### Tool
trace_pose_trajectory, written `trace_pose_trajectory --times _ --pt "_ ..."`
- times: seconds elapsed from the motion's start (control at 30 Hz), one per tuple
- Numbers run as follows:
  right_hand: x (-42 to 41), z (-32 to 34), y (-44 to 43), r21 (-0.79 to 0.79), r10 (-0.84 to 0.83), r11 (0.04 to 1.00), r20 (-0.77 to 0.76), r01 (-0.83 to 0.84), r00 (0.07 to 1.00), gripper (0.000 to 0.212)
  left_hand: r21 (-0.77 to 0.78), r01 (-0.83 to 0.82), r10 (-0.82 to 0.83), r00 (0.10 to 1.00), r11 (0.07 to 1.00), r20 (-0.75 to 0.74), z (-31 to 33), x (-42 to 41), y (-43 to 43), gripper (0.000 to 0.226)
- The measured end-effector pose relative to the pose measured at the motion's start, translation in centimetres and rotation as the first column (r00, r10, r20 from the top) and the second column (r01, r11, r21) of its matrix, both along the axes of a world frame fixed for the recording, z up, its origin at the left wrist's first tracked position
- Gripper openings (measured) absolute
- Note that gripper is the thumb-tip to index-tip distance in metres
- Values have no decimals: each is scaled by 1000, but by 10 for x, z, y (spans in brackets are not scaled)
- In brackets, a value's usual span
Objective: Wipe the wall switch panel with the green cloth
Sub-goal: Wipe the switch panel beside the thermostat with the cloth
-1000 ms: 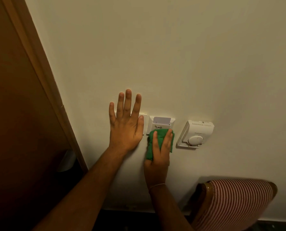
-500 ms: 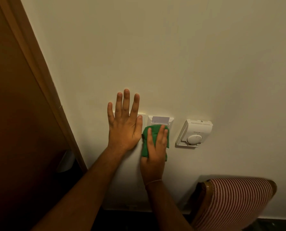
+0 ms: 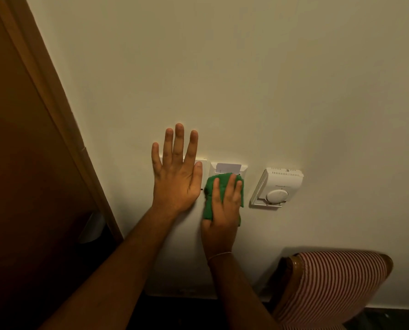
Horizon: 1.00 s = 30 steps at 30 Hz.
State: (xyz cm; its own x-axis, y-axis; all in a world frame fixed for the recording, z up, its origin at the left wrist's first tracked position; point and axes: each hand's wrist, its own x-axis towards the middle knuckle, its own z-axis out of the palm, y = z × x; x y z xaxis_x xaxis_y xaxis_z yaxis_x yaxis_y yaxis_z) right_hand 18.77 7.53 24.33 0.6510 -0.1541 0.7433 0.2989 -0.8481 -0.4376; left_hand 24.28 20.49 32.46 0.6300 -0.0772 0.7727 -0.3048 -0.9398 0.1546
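A white switch panel (image 3: 244, 168) with a card in its top slot is fixed to the cream wall. My right hand (image 3: 223, 210) presses a green cloth (image 3: 209, 194) flat against the panel's lower part, covering most of it. My left hand (image 3: 176, 173) lies flat on the wall just to the left, fingers spread, over another white plate (image 3: 204, 163) of which only the right edge shows.
A white thermostat with a round dial (image 3: 277, 188) hangs on the wall right of the panel. A brown door and frame (image 3: 43, 139) fill the left side. A chair with red-striped upholstery (image 3: 329, 287) stands at the lower right against the wall.
My right hand has slid the green cloth up the panel and slightly left then right again, now covering its lower part. My left hand has stayed flat on the wall.
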Motion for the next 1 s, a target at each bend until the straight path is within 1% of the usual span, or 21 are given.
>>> trace_pose_trajectory --times 0.1,0.17,0.27,0.37,0.5,0.6,0.77,0.93,1.0 --pt "0 -1 -24 51 -77 996 31 76 997 92 -1 7 -7 1000 1000 -13 1 -1 1 82" --pt "-1 0 -28 79 -87 993 58 83 994 90 0 2 -2 1000 1000 -16 1 -1 0 82" --pt "0 2 -13 100 -44 994 51 39 998 101 -5 0 0 1000 1000 0 0 0 -1 82" --pt "-1 1 4 39 -3 999 4 3 1000 110 -9 7 -7 1000 1000 8 1 0 -1 84" --pt "1 -1 -10 -9 -30 1000 1 30 1000 100 -9 6 -6 1000 1000 -2 1 -2 0 84" --pt "2 -1 -29 40 -84 996 31 83 996 98 0 1 -1 1000 1000 -10 1 -1 0 81" --pt "0 5 -9 105 -54 993 30 50 998 96 -3 5 -5 1000 1000 -4 1 0 0 83" --pt "1 11 6 -19 -14 1000 -10 14 1000 101 2 -3 3 1000 1000 -5 1 0 0 81" --pt "1 12 -4 -2 -36 999 5 36 999 101 0 3 -3 1000 1000 -2 0 0 1 82"
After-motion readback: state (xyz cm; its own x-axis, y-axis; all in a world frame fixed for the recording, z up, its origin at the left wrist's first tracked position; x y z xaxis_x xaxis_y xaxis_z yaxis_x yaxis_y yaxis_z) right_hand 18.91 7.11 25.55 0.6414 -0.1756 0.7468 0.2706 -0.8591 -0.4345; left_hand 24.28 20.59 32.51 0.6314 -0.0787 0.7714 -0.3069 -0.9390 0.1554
